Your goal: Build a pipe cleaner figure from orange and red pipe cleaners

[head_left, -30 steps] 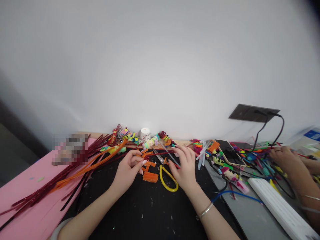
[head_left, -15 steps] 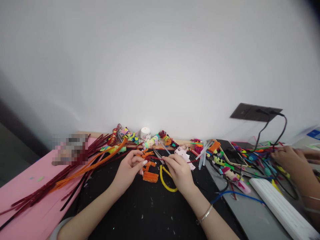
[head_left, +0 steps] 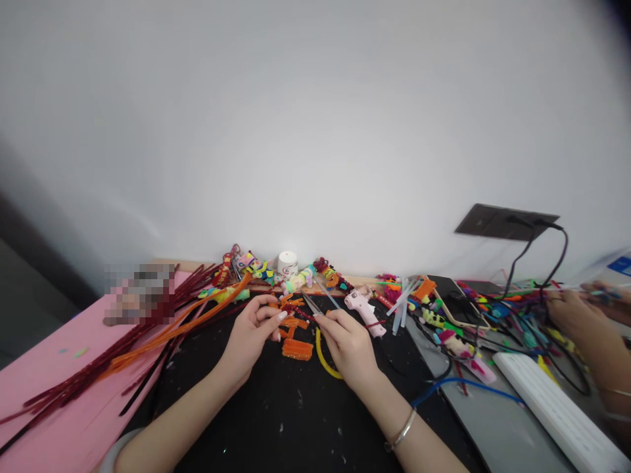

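Between my two hands runs a dark red pipe cleaner (head_left: 306, 316). My left hand (head_left: 257, 334) pinches its left end with thumb and fingers, partly hidden. My right hand (head_left: 349, 347) is closed on the strand farther right, and a tail shows beyond it over the pink glue gun (head_left: 365, 311). Pointed metal blades (head_left: 310, 303) lie just past my right fingertips, and a yellow loop (head_left: 325, 358) shows beside that hand. Short orange pipe cleaner pieces (head_left: 294, 324) lie between the hands, with a flat orange block (head_left: 297, 349) nearer me on the black mat (head_left: 276, 414).
Long red pipe cleaners (head_left: 93, 358) and orange ones (head_left: 182, 322) spread over the pink surface at left. A white cup (head_left: 287, 264) and colourful figures stand by the wall. At right are a phone (head_left: 456, 301), a power strip (head_left: 552, 407), cables and another person's hands (head_left: 574, 315).
My right hand has shifted slightly left and down, closer to my left hand, covering more of the yellow loop. More of the glue gun shows. At right, the other person's hands moved.
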Motion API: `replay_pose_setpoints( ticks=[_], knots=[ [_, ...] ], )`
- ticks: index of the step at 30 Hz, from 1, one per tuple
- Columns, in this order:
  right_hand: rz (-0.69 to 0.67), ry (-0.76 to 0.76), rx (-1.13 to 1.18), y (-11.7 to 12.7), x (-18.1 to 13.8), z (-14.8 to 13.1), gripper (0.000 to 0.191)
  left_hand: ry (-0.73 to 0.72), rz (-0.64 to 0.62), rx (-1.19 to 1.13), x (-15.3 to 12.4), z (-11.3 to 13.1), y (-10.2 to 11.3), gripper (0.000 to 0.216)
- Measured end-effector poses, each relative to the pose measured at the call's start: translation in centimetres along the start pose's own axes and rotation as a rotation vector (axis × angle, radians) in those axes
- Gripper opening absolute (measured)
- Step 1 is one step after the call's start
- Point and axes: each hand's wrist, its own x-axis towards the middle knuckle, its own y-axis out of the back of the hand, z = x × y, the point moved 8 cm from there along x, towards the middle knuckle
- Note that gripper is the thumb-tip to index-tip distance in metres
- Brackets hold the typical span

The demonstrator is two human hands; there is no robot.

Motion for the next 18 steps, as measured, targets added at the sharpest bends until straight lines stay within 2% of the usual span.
replay_pose_setpoints(
  ticks=[10, 18],
  knots=[
    [-0.085, 0.004, -0.001, -0.8, -0.1, -0.8, 0.026, -0.015, 0.046, 0.003, -0.3, 0.3, 0.0, 0.045],
    [-0.121, 0.011, 0.000, -1.2, -0.3, -1.4, 0.026, -0.009, 0.037, -0.050, -0.4, 0.1, -0.2, 0.045]
  ],
)
